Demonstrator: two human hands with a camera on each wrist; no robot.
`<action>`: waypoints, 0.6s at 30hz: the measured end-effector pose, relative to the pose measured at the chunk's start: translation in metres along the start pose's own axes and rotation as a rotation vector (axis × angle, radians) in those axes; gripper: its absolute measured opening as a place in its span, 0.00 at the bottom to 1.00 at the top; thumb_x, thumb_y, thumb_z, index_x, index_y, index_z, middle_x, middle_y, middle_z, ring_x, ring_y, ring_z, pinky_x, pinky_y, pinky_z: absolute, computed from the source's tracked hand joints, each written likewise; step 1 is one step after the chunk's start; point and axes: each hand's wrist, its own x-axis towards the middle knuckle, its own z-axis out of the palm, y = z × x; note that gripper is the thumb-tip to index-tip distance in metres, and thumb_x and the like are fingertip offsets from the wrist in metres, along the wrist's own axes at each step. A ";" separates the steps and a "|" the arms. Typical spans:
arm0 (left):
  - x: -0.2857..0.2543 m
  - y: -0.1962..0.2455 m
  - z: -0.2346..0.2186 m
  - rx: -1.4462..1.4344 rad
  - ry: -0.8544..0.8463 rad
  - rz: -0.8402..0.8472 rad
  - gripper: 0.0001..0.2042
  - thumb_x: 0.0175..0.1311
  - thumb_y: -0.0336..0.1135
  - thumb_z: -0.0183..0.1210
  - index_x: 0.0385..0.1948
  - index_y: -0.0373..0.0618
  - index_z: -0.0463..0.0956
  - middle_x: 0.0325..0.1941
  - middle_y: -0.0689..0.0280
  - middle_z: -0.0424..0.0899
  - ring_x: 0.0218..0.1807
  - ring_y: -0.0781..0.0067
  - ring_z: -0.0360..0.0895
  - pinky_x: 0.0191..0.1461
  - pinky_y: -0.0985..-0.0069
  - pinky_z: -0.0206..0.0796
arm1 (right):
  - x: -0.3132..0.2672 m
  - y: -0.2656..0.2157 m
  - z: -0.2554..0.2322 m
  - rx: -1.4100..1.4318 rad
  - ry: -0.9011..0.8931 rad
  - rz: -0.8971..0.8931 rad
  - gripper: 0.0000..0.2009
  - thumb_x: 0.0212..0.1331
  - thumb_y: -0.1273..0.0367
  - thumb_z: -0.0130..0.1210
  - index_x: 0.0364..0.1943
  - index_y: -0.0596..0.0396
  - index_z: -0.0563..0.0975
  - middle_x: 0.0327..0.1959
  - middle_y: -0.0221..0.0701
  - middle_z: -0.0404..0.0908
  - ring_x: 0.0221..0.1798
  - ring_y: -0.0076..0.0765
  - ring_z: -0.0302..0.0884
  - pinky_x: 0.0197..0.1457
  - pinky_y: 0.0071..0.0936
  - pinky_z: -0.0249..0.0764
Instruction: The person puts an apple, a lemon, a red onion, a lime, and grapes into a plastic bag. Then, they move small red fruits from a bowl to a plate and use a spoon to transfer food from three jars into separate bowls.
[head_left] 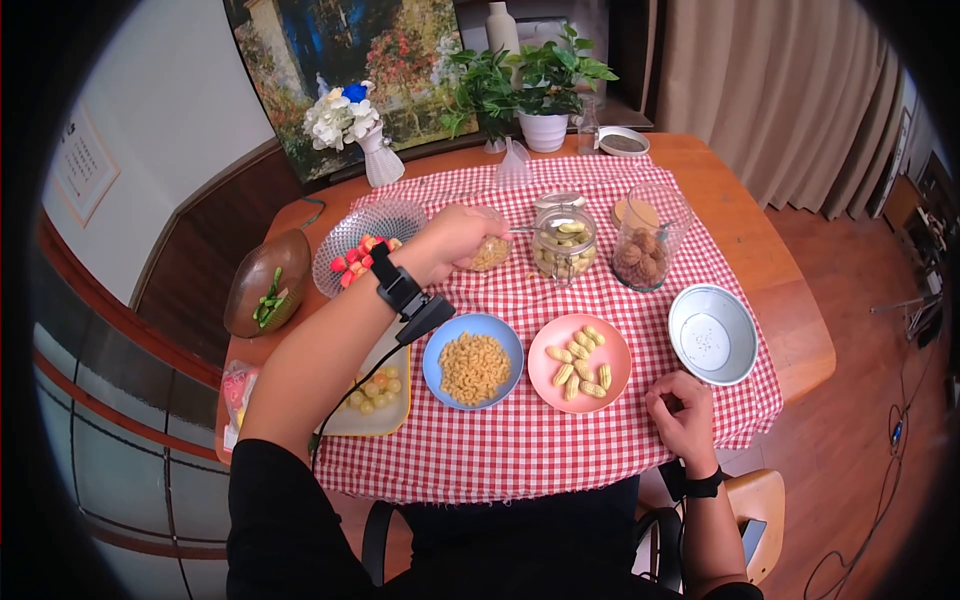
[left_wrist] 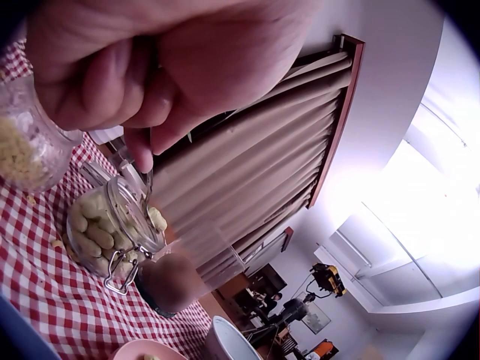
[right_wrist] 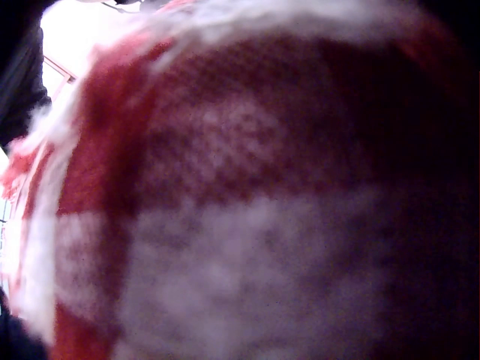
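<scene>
My left hand (head_left: 455, 243) pinches the handle of a metal spoon (head_left: 524, 230), whose far end reaches over the open glass jar of peanuts (head_left: 563, 262). In the left wrist view the left hand (left_wrist: 165, 67) holds the spoon upright-ish, with a peanut (left_wrist: 157, 219) at its lower end by the rim of the jar (left_wrist: 97, 232). My right hand (head_left: 686, 415), fingers loosely curled, rests at the table's front right edge, holding nothing visible. The right wrist view shows only blurred checked cloth (right_wrist: 225, 262). A pink plate (head_left: 540, 382) bears several peanuts.
A blue plate of pasta (head_left: 474, 368), a white-blue bowl (head_left: 713, 334), a tall walnut jar (head_left: 645, 262) and a pasta jar (head_left: 488, 254) stand around. Left are a tray of grapes (head_left: 374, 394), a glass bowl (head_left: 335, 230) and a brown bowl (head_left: 262, 280). Plants (head_left: 545, 85) stand behind.
</scene>
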 end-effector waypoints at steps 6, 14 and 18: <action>-0.034 -0.006 -0.004 0.051 -0.044 -0.073 0.07 0.69 0.36 0.63 0.39 0.43 0.87 0.25 0.74 0.79 0.18 0.87 0.57 0.19 0.81 0.46 | -0.001 0.000 0.001 0.016 0.000 0.009 0.02 0.55 0.76 0.62 0.29 0.60 0.81 0.30 0.33 0.82 0.28 0.29 0.79 0.32 0.23 0.72; -0.076 -0.023 0.008 0.378 -0.137 0.115 0.13 0.72 0.39 0.63 0.37 0.37 0.88 0.22 0.74 0.78 0.22 0.85 0.69 0.26 0.79 0.60 | -0.001 0.000 0.002 0.011 0.004 -0.011 0.02 0.54 0.76 0.62 0.29 0.60 0.82 0.31 0.33 0.83 0.29 0.29 0.80 0.32 0.23 0.73; -0.089 -0.023 0.017 0.777 -0.126 0.518 0.12 0.68 0.37 0.63 0.36 0.36 0.87 0.28 0.56 0.88 0.27 0.69 0.84 0.36 0.70 0.75 | -0.001 0.000 0.001 0.006 0.000 0.008 0.02 0.54 0.76 0.61 0.29 0.60 0.82 0.31 0.33 0.83 0.29 0.29 0.80 0.32 0.23 0.73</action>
